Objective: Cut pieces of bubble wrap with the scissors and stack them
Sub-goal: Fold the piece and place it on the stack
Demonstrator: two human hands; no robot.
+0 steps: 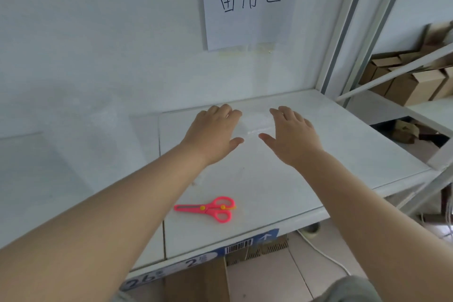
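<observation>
1. The bubble wrap (252, 122), a clear, glossy, nearly invisible plastic sheet, is lying flat toward the back of the white shelf board (355, 144), at about twelve o'clock from the person, and both hands are resting on it.
2. The left hand (213, 135) is lying palm down with fingers spread and loose, gripping nothing; it is pressing on the sheet at its nine o'clock side.
3. The right hand (291, 137) is doing the same at the three o'clock side, flat and unclenched, with only a narrow strip of shiny film showing between the two thumbs.
4. The pink plastic scissors with yellow rivets (208, 208) are lying closed at six o'clock from the hands, well apart from them, blades pointing toward nine o'clock; nobody is holding them.
5. To my eye the hands are smoothing or squaring up a piece, possibly the stack, though I cannot tell how many layers are lying there.
6. How much wrap is left to cut is not showing; no roll or uncut sheet is clearly visible.
</observation>
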